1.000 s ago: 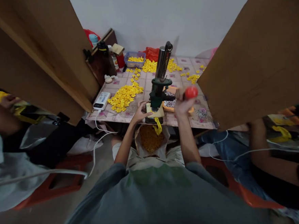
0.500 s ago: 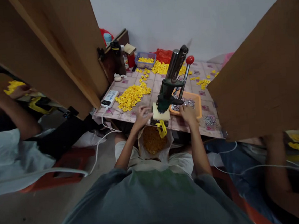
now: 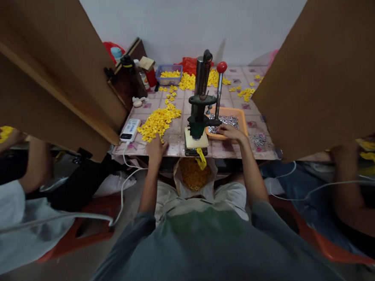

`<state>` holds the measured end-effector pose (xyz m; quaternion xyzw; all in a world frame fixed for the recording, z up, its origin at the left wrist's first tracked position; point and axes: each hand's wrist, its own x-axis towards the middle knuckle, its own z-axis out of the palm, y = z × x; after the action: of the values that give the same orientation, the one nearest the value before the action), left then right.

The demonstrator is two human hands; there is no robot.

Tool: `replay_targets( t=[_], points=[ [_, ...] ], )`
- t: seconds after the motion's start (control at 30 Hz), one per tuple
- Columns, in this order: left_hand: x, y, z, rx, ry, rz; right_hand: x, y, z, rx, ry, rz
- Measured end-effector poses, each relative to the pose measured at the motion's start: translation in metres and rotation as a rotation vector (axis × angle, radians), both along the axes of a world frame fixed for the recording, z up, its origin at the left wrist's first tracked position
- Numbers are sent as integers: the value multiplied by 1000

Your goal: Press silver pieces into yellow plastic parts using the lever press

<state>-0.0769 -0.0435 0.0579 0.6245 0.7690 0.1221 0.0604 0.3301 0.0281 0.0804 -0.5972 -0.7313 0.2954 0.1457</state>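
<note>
Where two hands rest, one press [image 3: 201, 109], one orange tray [image 3: 241, 116]

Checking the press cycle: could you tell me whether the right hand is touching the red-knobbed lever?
Apart. The head view shows the right hand at the orange tray, below the raised lever.

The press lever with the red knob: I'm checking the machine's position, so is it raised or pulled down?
Raised. The lever stands nearly upright, its red knob at the top, and neither hand touches it.
</note>
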Motion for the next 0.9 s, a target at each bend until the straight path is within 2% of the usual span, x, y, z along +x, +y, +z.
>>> replay_targets(
  t=[0.07, 0.13, 0.3, 0.4, 0.5, 0.57, 0.73, 0.83, 0.9],
  points=[
    [5, 4, 3, 8, -29, -24, 0, -3, -3, 50, 38, -29],
    [12, 11, 2, 64, -166, -61, 0, -6, -5, 113, 44, -74],
    [51, 36, -20, 233, -985, -282, -5, -23, -2, 348, 62, -194],
    [74, 43, -39, 295, -1198, -312, -21, -39, 2, 483, 208, -189],
    [83, 42, -53, 272, -1216, -359, -49, -61, 0, 505, 312, -89],
    [82, 40, -57, 253, -1194, -421, -69, -77, -5, 503, 312, -15],
    [74, 31, -49, 151, -1147, -619, -97, -105, -13, 628, 214, 74],
    [71, 27, -41, 76, -1087, -734, -102, -107, -9, 673, 64, 173],
    [70, 26, -39, 91, -1060, -786, -105, -105, -7, 669, -50, 219]
  ],
)
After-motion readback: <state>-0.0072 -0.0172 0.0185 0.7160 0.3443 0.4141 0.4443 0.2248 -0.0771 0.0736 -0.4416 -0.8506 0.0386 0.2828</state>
